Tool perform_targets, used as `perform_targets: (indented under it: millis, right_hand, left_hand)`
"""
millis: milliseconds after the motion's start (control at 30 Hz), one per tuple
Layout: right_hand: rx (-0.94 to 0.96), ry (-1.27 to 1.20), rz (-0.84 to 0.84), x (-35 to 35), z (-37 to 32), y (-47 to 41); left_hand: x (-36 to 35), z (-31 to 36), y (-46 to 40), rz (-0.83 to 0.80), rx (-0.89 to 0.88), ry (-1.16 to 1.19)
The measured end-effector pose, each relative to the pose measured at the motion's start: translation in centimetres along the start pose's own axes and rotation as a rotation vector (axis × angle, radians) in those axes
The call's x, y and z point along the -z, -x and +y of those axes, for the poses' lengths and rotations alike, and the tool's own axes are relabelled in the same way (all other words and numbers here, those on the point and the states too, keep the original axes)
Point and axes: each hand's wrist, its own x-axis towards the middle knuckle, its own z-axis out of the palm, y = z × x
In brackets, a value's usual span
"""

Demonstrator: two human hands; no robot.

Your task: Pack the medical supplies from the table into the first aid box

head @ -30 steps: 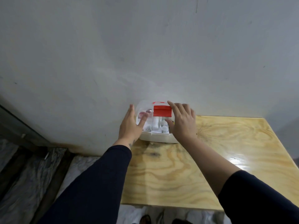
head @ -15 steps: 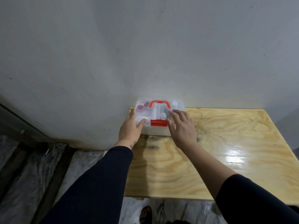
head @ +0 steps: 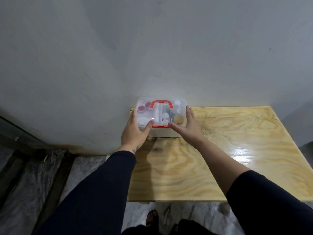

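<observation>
The first aid box (head: 166, 133) stands at the table's far left corner against the wall, white below with a clear lid and a red handle (head: 161, 103) lying flat on top. The lid is down. Through it I see red-capped jars, white rolls, a yellowish bottle and other small supplies. My left hand (head: 133, 131) presses on the box's left side, thumb on the lid's front edge. At the right side rests my right hand (head: 188, 126), fingers along the lid's right edge and thumb on the front. A red latch shows between the two thumbs.
The plywood table (head: 220, 158) stretches to the right and toward me, with a glossy glare patch at its right. A grey wall (head: 152, 48) rises directly behind the box. Marble floor and dark boards lie to the left below the table edge.
The lid, raised a second ago, has come down flat on the box. My right hand has shifted from the lid's middle to its right edge; the left hand stays at the left side.
</observation>
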Motion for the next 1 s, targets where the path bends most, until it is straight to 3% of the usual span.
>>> perform_targets:
  millis: [267, 567, 1000]
  right_hand:
    - [-0.045, -0.001, 0.046, -0.9, 1.3, -0.7]
    - [-0.004, 0.065, 0.178, -1.9, 2.2, -1.3]
    - [-0.021, 0.054, 0.192, -2.0, 1.3, -2.2]
  left_hand:
    - [-0.2, 0.0, 0.2, -0.011, -0.031, -0.057]
    - [-2.2, 0.0, -0.2, 0.172, -0.032, -0.140]
    - [-2.2, 0.5, -1.7, 0.139, -0.013, -0.093]
